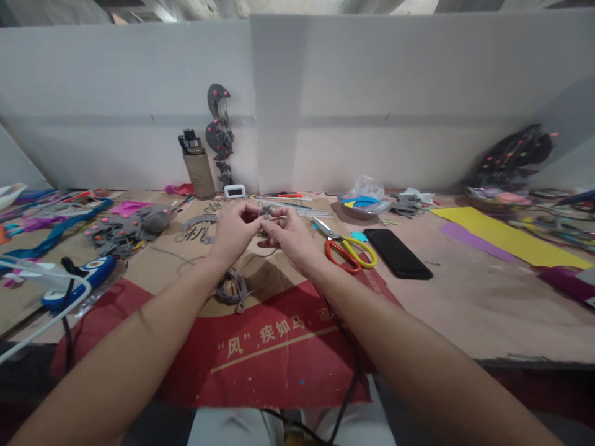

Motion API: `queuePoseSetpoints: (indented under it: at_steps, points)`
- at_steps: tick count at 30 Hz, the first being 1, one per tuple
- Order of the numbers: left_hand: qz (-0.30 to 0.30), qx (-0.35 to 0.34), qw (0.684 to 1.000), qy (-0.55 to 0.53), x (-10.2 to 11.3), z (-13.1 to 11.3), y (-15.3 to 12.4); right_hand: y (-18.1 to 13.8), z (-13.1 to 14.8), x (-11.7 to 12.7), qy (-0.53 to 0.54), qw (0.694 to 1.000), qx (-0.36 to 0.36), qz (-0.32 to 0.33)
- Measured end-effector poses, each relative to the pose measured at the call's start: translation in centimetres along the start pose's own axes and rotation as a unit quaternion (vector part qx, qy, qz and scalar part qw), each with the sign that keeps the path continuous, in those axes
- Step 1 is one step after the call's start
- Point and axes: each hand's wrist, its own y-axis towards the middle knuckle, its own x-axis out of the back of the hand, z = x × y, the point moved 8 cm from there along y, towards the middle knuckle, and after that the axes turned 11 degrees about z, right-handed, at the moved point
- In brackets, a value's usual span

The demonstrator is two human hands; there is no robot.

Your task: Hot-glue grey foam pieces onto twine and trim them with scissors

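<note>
My left hand [235,232] and my right hand [295,238] meet over the cardboard, fingertips pinched together. Between them is a small grey piece [266,212], mostly covered by the fingers; its kind cannot be made out. Below the hands lies a coiled bundle of grey cord [232,288], with a loose strand running left. A grey curved piece [199,224] rests left of my left hand. Scissors [349,253] with one red and one yellow handle lie just right of my right hand, blades toward the back.
Red-and-brown cardboard [279,365] covers the table's front. A black phone [398,254] lies right. Behind stand a bottle [199,170], a small white clock [235,191] and a bowl [362,209]. Grey decorated pieces [134,226] and a blue tool [83,285] lie left; yellow sheet [511,237] right.
</note>
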Motion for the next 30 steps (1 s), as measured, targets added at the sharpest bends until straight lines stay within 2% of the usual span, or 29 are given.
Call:
queuePoseSetpoints:
  at_steps: [6, 13, 20, 30]
  points:
    - [0.041, 0.038, 0.992, -0.109, -1.3, 1.5, 0.2, -0.1, 1.4, 2.1, -0.187, 0.980, 0.025, -0.066]
    - [0.090, 0.061, 0.971, -0.215, -2.6, 1.4, -0.2, -0.4, 2.6, 2.3, -0.301, 0.947, 0.055, -0.097]
    - [0.074, 0.099, 0.948, -0.293, -2.9, 1.6, -0.3, -0.7, 3.3, 2.4, -0.361, 0.924, 0.068, -0.108]
    - [0.078, 0.092, 0.950, -0.289, -3.3, 1.9, -0.3, -0.9, 3.7, 2.4, -0.384, 0.914, 0.048, -0.121]
